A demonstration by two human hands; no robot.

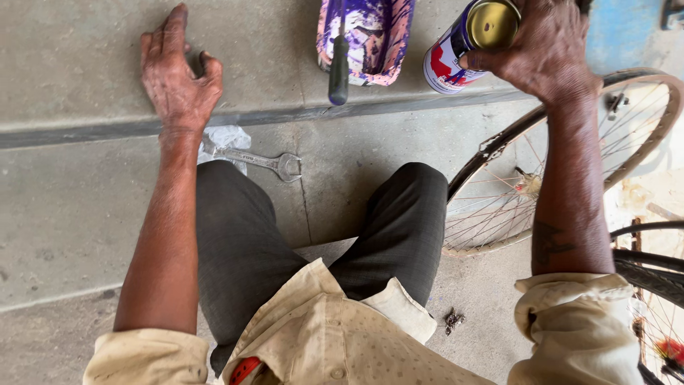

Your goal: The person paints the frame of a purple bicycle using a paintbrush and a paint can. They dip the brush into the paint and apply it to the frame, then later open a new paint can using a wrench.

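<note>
I see the right hand (545, 46) at the top right with its fingers closed around a tin can (467, 46), white, red and blue with a brass-coloured top, tilted and held just above the edge of the concrete step (71, 64). The left hand (178, 75) lies on that step at the upper left, fingers loosely spread and holding nothing. Between the hands a paint-splashed tray (370, 36) carries a dark-handled tool (338, 68); a spanner (263, 162) lies on the floor by the left knee, and a bicycle wheel (570, 164) sits under the right forearm.
</note>
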